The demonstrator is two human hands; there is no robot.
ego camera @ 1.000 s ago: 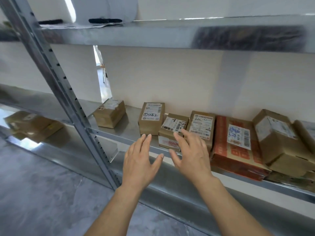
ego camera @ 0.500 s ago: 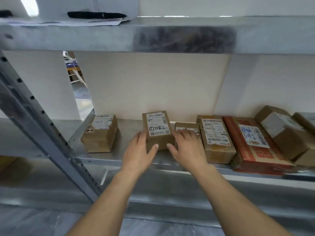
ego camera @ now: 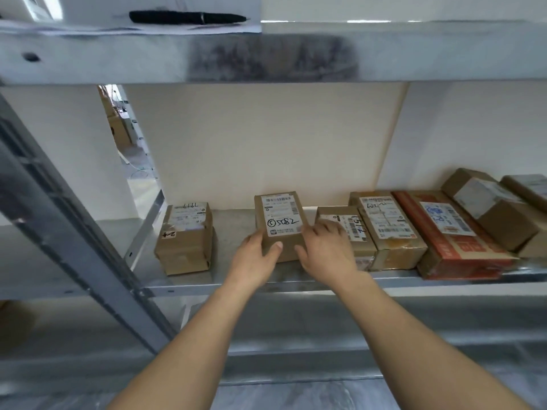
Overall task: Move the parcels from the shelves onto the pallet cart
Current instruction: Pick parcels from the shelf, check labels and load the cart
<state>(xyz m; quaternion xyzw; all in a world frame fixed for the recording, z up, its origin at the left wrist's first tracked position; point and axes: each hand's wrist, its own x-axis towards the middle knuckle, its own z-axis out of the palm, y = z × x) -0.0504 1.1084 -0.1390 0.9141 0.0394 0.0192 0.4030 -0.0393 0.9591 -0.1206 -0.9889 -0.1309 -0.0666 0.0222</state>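
Grip: both hands pinch one small brown box (ego camera: 279, 224) between them; left hand (ego camera: 257, 257) on its left side with the thumb across the front face; right hand (ego camera: 325, 251) on its right side, thumb at the front lower corner, fingers curled along the side
Held box: stands on the metal shelf (ego camera: 236, 279), near the front edge; white label on top with "5082" handwritten in black
Left neighbour: brown box (ego camera: 185, 241) with a white label, apart from the held box, bare shelf between them
Right neighbours: a low brown box (ego camera: 352, 229) just beside the right hand, partly hidden by it; then a taller brown box (ego camera: 387, 229) touching it; then a red and brown carton (ego camera: 450, 232) with a white label; further brown boxes (ego camera: 491, 211) at the far right, tilted against one another
Upper shelf: a black pen (ego camera: 186, 17) lies on white paper (ego camera: 133, 28)
Frame: a grey perforated upright (ego camera: 74, 232) slants across the left
Background: pale wall (ego camera: 266, 137) behind the shelf
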